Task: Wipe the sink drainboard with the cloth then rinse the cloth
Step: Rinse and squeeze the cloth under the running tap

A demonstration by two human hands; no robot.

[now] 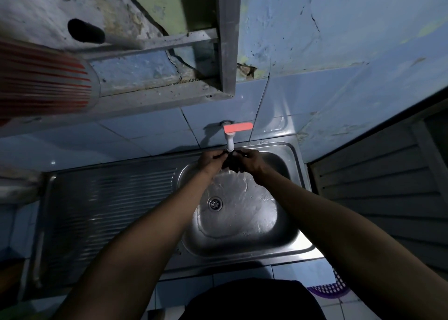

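A small dark cloth (230, 164) is bunched between both hands directly under the white tap (229, 141) with its red lever. My left hand (210, 161) grips the cloth from the left and my right hand (252, 162) from the right, above the steel sink basin (286, 164). Water runs down over the basin floor around the drain (214, 203). The ribbed steel drainboard (106, 203) lies to the left of the basin, bare and dimly lit.
Blue tiled wall behind the sink, with a metal frame (225, 52) overhead. A red and white striped object (48, 84) hangs at upper left. A slatted grey panel (378, 181) stands on the right. A purple mesh basket (329, 288) sits low right.
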